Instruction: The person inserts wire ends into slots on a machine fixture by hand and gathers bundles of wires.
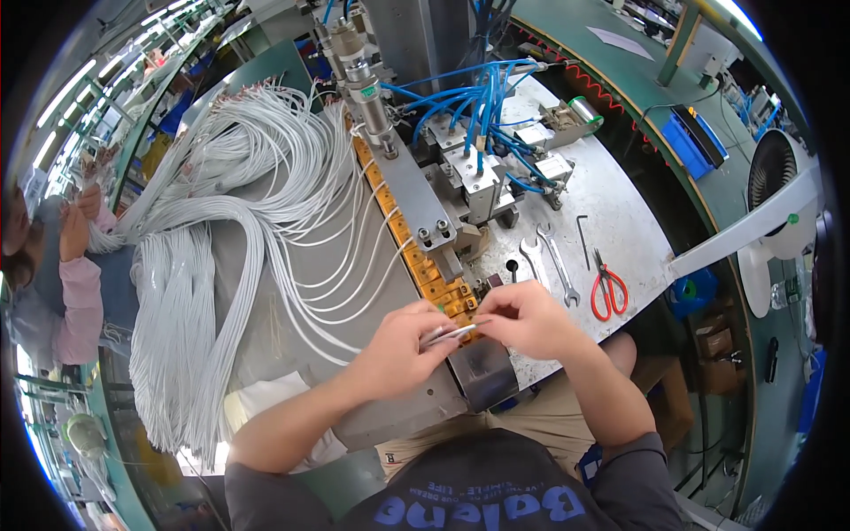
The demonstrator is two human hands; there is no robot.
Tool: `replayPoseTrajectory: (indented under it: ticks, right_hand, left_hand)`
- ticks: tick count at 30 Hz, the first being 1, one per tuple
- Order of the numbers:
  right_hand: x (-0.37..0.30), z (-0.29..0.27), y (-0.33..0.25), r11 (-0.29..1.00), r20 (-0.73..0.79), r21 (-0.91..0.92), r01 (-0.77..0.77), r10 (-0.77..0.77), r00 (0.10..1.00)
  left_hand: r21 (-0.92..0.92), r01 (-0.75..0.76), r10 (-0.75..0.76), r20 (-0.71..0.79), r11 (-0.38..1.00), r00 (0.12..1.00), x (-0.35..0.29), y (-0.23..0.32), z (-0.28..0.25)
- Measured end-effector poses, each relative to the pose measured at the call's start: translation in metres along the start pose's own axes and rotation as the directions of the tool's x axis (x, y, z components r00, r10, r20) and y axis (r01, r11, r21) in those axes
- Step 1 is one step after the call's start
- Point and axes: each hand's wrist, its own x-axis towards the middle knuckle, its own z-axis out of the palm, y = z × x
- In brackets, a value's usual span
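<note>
Both bare forearms reach in over the near edge of the grey metal tabletop (403, 405), elbows bent and spread wide, so that the hands meet above the near end of a long row of orange-yellow blocks (414, 255). The left hand (398, 352) comes in from the near left, fingers curled and thumb laid along the underside; its grip is closed on a thin, white, round cable (461, 333). The right hand (528, 320) angles in from the near right, wrist bent inward, thumb and fingertips pinched together at the cable's right end. The cable is held in the air between the hands, tilted slightly upward to the right. Thick bundles of white cables (181, 332) spread across the tabletop's left side and hang over its left edge. Toward the right edge lie red-handled scissors (606, 281), beside a silver metal wrench (560, 265).
</note>
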Motion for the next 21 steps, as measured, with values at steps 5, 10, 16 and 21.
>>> replayPoseTrajectory:
  ticks: [5,10,16,21]
  right_hand:
    - [0.014,-0.015,0.011,0.927,0.018,0.264,-0.268,0.273,0.962]
    - [0.026,-0.012,0.023,0.988,-0.099,0.072,-0.135,0.142,0.985]
    - [0.033,-0.008,0.025,0.986,-0.12,-0.168,-0.011,-0.009,0.993]
    - [0.021,-0.01,0.016,0.949,-0.133,-0.3,0.096,-0.142,0.981]
  left_hand:
    - [0.371,-0.014,0.053,-0.095,0.929,0.994,0.005,-0.008,0.004]
    - [0.394,0.014,0.033,-0.112,0.919,0.993,0.009,-0.013,0.002]
    - [0.543,-0.024,0.077,-0.075,0.839,0.994,0.007,-0.011,0.003]
    - [0.619,-0.031,0.092,-0.067,0.785,0.994,0.004,-0.008,0.008]
